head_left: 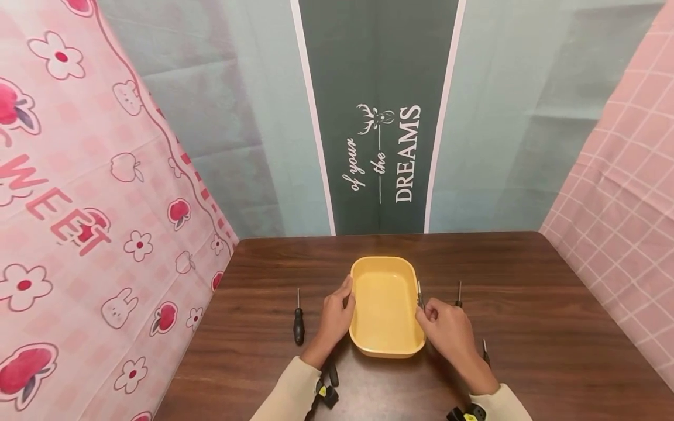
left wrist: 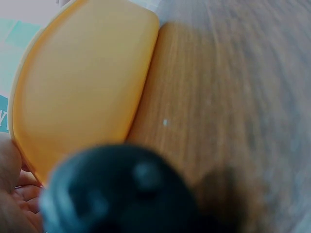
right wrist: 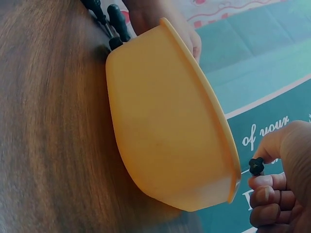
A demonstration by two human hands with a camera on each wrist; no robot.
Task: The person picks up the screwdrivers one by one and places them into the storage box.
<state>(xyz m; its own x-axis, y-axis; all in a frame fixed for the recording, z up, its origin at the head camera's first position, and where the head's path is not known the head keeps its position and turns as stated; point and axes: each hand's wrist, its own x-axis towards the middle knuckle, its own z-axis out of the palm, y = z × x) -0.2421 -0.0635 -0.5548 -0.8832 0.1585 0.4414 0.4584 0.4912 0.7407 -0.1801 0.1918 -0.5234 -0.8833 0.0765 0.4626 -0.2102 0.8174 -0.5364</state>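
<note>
A yellow plastic basin (head_left: 383, 313) stands on the table in the head view. At its left side my left hand (head_left: 337, 313) holds the rim, thumb and fingers against the wall; in the left wrist view its curled fingers (left wrist: 30, 196) show beside the basin's edge. My right hand (head_left: 447, 327) pinches a small screwdriver (head_left: 420, 295) between thumb and forefinger, right at the basin's right rim, its thin metal shaft pointing up and away. The screwdriver's black handle end (right wrist: 256, 166) shows in the right wrist view; the other fingers are curled below it.
A black-handled screwdriver (head_left: 298, 326) lies left of the left hand. Another black handle (head_left: 333, 374) is partly hidden by the left wrist. Two more screwdrivers lie at right, one (head_left: 459, 295) beyond the right hand, one (head_left: 485, 351) beside the forearm. Printed cloths surround the wooden table (head_left: 253, 374).
</note>
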